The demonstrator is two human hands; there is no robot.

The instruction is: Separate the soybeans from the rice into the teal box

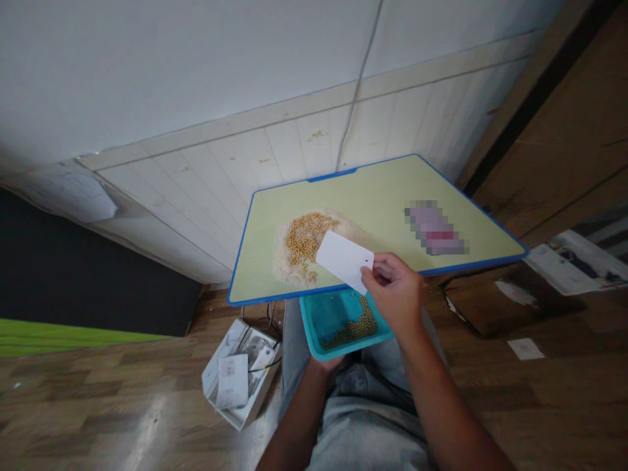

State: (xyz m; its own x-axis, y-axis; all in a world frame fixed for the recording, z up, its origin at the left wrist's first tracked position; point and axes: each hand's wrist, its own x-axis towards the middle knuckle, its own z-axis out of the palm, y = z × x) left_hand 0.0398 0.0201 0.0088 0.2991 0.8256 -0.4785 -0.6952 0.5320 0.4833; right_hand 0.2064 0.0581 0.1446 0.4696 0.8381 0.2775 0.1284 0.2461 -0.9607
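My right hand [392, 284] pinches a white card [345, 260] by its right end, over the near edge of the table [383, 196]. Just left of the card's tip lies a pile of golden beads [303, 241], spread among pale grains [282, 258]. Below the table edge, a teal tray [314, 320] sits over my lap with more beads [360, 325] inside, mostly along its right and near side. My left hand [328, 364] is under the tray's near side, its fingers hidden beneath it.
A blurred-out pinkish item [434, 229] lies on the table's right part. On the floor to the left stands a white box [245, 373] with papers and cables. Cardboard [490, 304] lies at the right. A wall [294, 147] borders the table's far side.
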